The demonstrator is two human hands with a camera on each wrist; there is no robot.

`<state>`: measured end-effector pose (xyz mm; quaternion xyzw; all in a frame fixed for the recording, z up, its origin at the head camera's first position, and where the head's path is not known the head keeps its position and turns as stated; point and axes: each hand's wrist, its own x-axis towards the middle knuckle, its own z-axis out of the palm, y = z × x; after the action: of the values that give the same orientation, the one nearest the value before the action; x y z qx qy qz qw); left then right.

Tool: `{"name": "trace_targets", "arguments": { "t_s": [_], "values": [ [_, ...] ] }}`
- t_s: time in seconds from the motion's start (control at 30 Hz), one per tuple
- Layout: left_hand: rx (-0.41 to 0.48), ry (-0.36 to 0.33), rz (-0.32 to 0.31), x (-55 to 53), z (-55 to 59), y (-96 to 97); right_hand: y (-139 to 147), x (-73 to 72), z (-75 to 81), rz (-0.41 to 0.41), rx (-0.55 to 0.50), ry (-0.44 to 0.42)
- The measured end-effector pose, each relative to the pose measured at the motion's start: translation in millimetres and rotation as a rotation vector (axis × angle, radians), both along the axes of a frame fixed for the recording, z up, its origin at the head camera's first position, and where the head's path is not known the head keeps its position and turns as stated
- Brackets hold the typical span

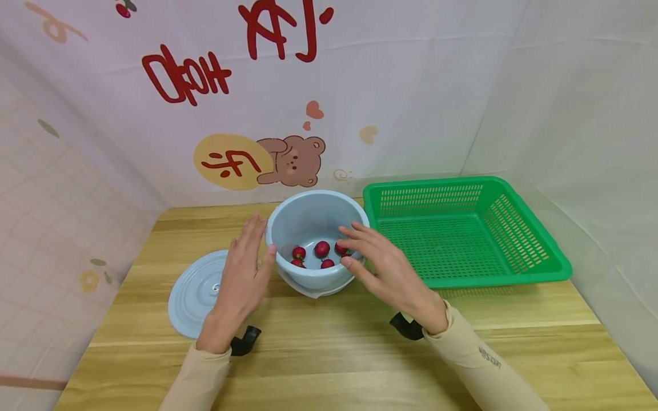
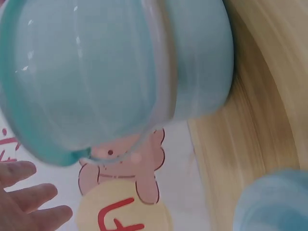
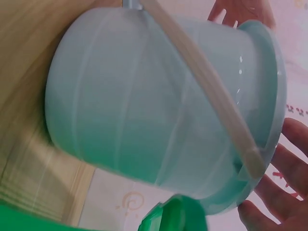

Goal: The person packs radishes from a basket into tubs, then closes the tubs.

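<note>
A light blue bucket stands upright on the table, its handle lowered against the front. Inside, several small round red radishes lie on the bottom. My left hand is at the bucket's left side, fingers extended, thumb close to the rim; in the left wrist view its fingers are apart from the wall. Over the right part of the rim is my right hand, fingers spread and slightly bent, overlapping one radish. Neither hand grips anything.
A light blue lid lies flat on the table to the left, partly behind the left hand. To the right of the bucket sits a green slatted basket. Behind the table hangs a printed white cloth.
</note>
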<state>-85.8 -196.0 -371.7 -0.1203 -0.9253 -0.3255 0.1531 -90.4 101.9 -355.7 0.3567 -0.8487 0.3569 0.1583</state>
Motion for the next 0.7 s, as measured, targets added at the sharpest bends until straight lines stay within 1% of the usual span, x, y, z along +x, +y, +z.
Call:
{"name": "trace_targets", "arguments": {
  "t_s": [0.2, 0.37, 0.53, 0.7],
  "values": [
    [0.052, 0.033, 0.021, 10.5, 5.0, -21.4, -7.4, 7.9, 1.7, 0.041, -0.041, 0.044],
    [0.046, 0.033, 0.067, 20.6, 8.0, -41.5, -15.4, 14.1, 3.5, 0.079, -0.074, 0.077],
    [0.033, -0.01, 0.119, 34.0, 8.1, -63.2, -26.3, 21.2, 4.6, 0.119, -0.115, 0.093],
    [0.023, -0.065, 0.145, 43.3, 6.1, -83.4, -38.7, 27.9, 5.2, 0.169, -0.16, 0.12]
  ]
}}
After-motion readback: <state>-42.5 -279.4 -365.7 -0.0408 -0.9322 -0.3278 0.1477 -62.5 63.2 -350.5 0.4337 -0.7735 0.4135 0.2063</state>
